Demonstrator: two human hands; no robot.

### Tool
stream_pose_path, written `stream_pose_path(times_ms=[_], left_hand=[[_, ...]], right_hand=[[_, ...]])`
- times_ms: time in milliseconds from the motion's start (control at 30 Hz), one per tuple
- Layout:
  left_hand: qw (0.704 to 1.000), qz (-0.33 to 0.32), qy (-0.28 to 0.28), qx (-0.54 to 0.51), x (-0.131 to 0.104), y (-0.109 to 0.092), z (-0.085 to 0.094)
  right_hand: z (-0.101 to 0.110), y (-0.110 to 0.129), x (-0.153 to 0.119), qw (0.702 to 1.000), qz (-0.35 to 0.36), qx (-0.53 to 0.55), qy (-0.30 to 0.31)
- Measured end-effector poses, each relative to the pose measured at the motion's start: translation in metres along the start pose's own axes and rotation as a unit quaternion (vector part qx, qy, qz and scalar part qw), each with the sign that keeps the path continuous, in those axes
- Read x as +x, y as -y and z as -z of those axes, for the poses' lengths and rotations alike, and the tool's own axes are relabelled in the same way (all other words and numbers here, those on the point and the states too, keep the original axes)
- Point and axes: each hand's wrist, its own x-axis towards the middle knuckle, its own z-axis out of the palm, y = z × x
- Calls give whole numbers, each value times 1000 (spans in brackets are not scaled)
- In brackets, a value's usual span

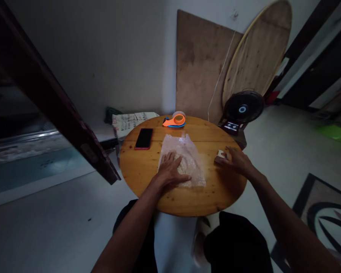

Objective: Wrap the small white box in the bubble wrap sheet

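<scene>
- I have the left hand (171,171) with fingers wide, on the flat bubble wrap (193,161) mid-tabletop (139,172).
- My right hand (236,159) has its fingers holding a small box (220,155), right of the wrap.
- Looks early to me: wrap laid flat, box outside it, tape dispenser (174,121) untouched, far side.

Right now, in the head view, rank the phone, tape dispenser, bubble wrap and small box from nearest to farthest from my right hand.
1. Small box: at your right hand, between its fingers.
2. Bubble wrap: mid-table, left of that hand.
3. Tape dispenser: near the table's far edge.
4. Phone: on the table's left side.
</scene>
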Motion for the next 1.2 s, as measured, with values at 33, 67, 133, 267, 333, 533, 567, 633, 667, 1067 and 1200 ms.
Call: stream_pose_path(times_ms=[33, 67, 133, 267, 333, 533, 567, 633, 667, 1067, 1200], left_hand=[[1000, -1, 0, 1, 0, 0, 0], [1000, -2, 1, 1, 0, 0, -1], [1000, 0, 0, 0, 1, 0, -2], [1000, 0, -10, -9, 2, -1, -3], [1000, -3, -14, -10, 1, -2, -2], [1000, 9, 17, -20, -2, -3, 4], [1000, 8, 17, -25, -2, -2, 4], [999, 11, 5, -42, -3, 0, 4], [998, 18, -6, -52, -4, 2, 4], [997, -33, -21, 70, 14, -8, 51], [995, 2, -7, 103, 53, 13, 32]], right_hand=[[6, 15, -4, 999, -4, 15, -36], [12, 34, -9, 998, 25, 43, -46], [19, 82, -16, 988, 113, 105, -28], [-2, 163, -7, 949, 276, 145, 53], [-24, 175, 11, 957, 259, 114, 68], [-67, 133, 55, 994, 93, 19, 53], [-70, 126, 56, 994, 93, 18, 49], [-73, 120, 54, 994, 96, 20, 42], [-74, 119, 53, 994, 97, 22, 40], [-82, 120, 54, 995, 94, 39, 22], [-84, 119, 53, 995, 89, 36, 21]])
